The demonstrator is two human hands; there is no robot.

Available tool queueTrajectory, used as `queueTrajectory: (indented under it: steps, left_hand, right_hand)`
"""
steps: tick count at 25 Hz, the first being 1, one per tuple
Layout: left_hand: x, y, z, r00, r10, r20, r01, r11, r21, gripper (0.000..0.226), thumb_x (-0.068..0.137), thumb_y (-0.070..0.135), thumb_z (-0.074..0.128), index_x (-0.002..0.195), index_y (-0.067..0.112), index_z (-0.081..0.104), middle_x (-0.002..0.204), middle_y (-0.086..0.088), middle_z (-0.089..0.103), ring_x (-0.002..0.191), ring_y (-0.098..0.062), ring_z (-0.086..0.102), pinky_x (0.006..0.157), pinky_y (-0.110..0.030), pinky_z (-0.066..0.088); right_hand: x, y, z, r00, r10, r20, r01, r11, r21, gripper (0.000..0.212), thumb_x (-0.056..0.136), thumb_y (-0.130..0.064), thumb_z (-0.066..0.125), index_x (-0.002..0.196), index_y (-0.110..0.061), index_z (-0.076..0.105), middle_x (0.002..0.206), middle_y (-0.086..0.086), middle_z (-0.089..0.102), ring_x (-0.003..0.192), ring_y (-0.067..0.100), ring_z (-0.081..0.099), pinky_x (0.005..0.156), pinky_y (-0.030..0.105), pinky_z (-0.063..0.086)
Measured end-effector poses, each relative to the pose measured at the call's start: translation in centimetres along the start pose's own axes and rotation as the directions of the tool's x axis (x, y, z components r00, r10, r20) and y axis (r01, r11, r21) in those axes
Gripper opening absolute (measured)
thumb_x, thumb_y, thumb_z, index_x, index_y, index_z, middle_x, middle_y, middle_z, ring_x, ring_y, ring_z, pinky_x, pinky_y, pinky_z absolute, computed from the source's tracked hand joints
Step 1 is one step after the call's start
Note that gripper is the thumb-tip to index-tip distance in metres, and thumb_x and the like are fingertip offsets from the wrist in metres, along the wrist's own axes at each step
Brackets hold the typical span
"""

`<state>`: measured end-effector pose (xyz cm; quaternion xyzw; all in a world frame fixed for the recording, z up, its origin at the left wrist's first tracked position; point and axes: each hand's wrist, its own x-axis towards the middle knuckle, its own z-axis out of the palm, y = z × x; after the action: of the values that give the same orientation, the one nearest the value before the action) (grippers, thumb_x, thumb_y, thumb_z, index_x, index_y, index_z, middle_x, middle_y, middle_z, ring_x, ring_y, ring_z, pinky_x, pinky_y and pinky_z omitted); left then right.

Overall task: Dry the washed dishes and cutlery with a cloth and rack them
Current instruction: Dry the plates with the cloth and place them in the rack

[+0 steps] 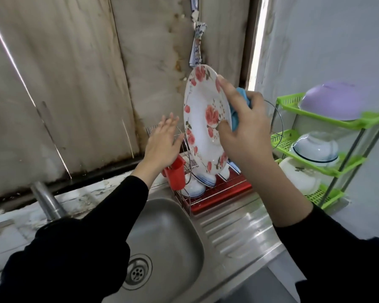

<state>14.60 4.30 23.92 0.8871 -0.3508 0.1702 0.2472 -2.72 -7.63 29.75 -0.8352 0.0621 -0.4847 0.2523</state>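
Observation:
A white plate with red roses (202, 110) stands on edge in the air above the dish rack (221, 191). My right hand (243, 132) grips its right rim, thumb on the face, with a blue cloth (242, 99) bunched between fingers and plate. My left hand (164, 141) hovers just left of the plate with straight fingers, holding nothing and apart from the rim. Blue-rimmed plates (195, 189) stand in the red-trayed wire rack below.
A red cutlery cup (176, 174) hangs on the rack's left side. The steel sink (162, 243) and tap (47, 202) lie at lower left. A green tiered shelf (328, 149) at the right holds bowls and a lid. A patterned cloth (197, 44) hangs on the wall.

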Motion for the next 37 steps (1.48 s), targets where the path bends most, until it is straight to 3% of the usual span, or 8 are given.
queueTrajectory:
  steps: [6, 10, 12, 16, 22, 26, 31, 37]
  left_hand:
    - [0.9, -1.8, 2.0, 0.998, 0.009, 0.063, -0.012, 0.999, 0.045, 0.056, 0.103, 0.043, 0.032, 0.154, 0.026, 0.015, 0.161, 0.008, 0.006, 0.149, -0.013, -0.001, 0.121, -0.046, 0.008]
    - [1.1, -2.0, 2.3, 1.0, -0.001, -0.012, 0.001, 1.0, 0.013, 0.05, 0.103, 0.036, 0.039, 0.151, 0.028, 0.027, 0.159, 0.01, 0.019, 0.149, -0.012, 0.008, 0.121, -0.046, 0.011]
    - [1.4, -2.1, 2.0, 0.999, -0.006, -0.047, 0.007, 1.0, 0.02, 0.047, 0.102, 0.02, 0.042, 0.147, 0.029, 0.035, 0.156, 0.013, 0.028, 0.148, -0.012, 0.013, 0.119, -0.046, 0.015]
    - [1.5, -2.4, 1.5, 0.999, -0.047, -0.022, 0.049, 0.995, 0.083, 0.082, 0.083, -0.011, 0.043, 0.147, 0.038, 0.032, 0.155, 0.019, 0.027, 0.148, -0.009, 0.01, 0.12, -0.044, 0.012]
    - [1.0, -2.3, 1.8, 0.998, -0.067, -0.019, 0.069, 0.99, 0.12, 0.084, 0.085, -0.01, 0.045, 0.148, 0.042, 0.025, 0.156, 0.023, 0.02, 0.148, -0.006, 0.006, 0.121, -0.043, 0.008]
    - [0.7, -2.4, 2.4, 0.996, -0.088, -0.028, 0.09, 0.988, 0.122, 0.089, 0.082, -0.01, 0.043, 0.149, 0.044, 0.02, 0.156, 0.025, 0.017, 0.147, -0.003, 0.002, 0.121, -0.043, 0.007]
    - [0.5, -1.8, 2.7, 0.993, -0.117, -0.015, 0.118, 0.982, 0.149, 0.084, 0.084, -0.008, 0.04, 0.151, 0.038, 0.017, 0.158, 0.021, 0.013, 0.147, -0.003, -0.003, 0.121, -0.043, 0.003]
    - [-1.7, -1.3, 3.4, 0.976, -0.193, -0.1, 0.208, 0.963, 0.173, 0.077, 0.091, 0.004, 0.045, 0.153, 0.031, 0.009, 0.159, 0.017, 0.015, 0.148, -0.006, 0.002, 0.121, -0.041, 0.007]
  right_hand:
    - [2.6, 3.3, 4.7, 0.996, -0.083, -0.019, 0.083, 0.996, -0.017, 0.066, 0.088, -0.005, 0.055, 0.146, -0.033, 0.039, 0.126, 0.014, 0.043, 0.085, 0.021, 0.052, 0.077, 0.036, 0.053]
    - [3.5, 6.1, 8.5, 0.983, -0.184, -0.025, 0.183, 0.983, -0.019, 0.07, 0.082, 0.0, 0.059, 0.145, -0.026, 0.043, 0.12, 0.019, 0.048, 0.07, 0.021, 0.051, 0.06, 0.035, 0.053]
    - [3.6, 7.2, 10.3, 0.977, -0.211, -0.026, 0.211, 0.977, -0.009, 0.07, 0.08, 0.001, 0.058, 0.144, -0.024, 0.045, 0.12, 0.02, 0.048, 0.067, 0.02, 0.05, 0.058, 0.032, 0.052]
    - [3.6, 8.8, 13.6, 0.978, -0.21, -0.009, 0.21, 0.978, -0.003, 0.064, 0.082, -0.001, 0.059, 0.142, -0.023, 0.048, 0.124, 0.022, 0.048, 0.077, 0.025, 0.056, 0.063, 0.033, 0.053]
    - [2.7, 10.7, 16.7, 0.983, -0.184, 0.028, 0.182, 0.982, 0.048, 0.056, 0.086, -0.008, 0.054, 0.139, -0.025, 0.051, 0.124, 0.026, 0.049, 0.09, 0.034, 0.062, 0.066, 0.041, 0.058]
    - [1.6, 11.2, 16.8, 0.968, -0.252, 0.006, 0.25, 0.963, 0.101, 0.054, 0.089, -0.023, 0.047, 0.141, -0.034, 0.04, 0.127, 0.015, 0.04, 0.088, 0.023, 0.058, 0.063, 0.028, 0.053]
    - [-0.2, 11.4, 17.0, 0.965, -0.261, 0.035, 0.248, 0.945, 0.212, 0.045, 0.098, -0.04, 0.047, 0.141, -0.04, 0.038, 0.125, 0.014, 0.044, 0.092, 0.01, 0.048, 0.058, 0.021, 0.049]
    - [-0.7, 11.8, 16.8, 0.968, -0.25, 0.022, 0.232, 0.925, 0.301, 0.043, 0.097, -0.041, 0.046, 0.139, -0.029, 0.047, 0.123, 0.005, 0.036, 0.097, 0.0, 0.037, 0.064, 0.009, 0.038]
